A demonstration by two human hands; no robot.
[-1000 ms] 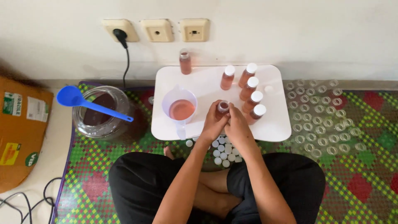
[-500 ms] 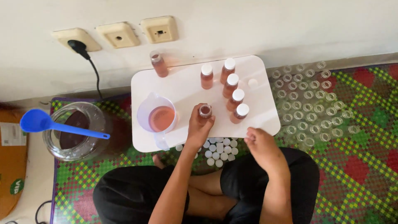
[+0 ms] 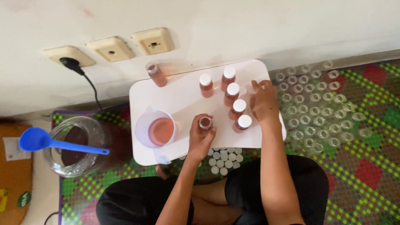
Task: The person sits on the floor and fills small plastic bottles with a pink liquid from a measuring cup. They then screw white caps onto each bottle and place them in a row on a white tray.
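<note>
Capped bottles point(image 3: 233, 95) right of jug point(image 3: 156, 130), apparently

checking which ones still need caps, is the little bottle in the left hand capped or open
Open. The bottle in the left hand shows a dark round mouth with no white cap, unlike the capped bottles beside it.

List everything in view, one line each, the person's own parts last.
Small white table: one, by the wall.
White-capped bottles of pinkish liquid: five, table's right half.
Uncapped filled bottles: two, one at the back, one in the left hand.
White jug of pink liquid: one, table's left.
Loose white caps: a cluster, on the floor.
Empty clear bottles: many, on the mat at right.
Glass jar with blue ladle: one, at left.
Left hand: grips the open bottle.
Right hand: on the table.
</note>
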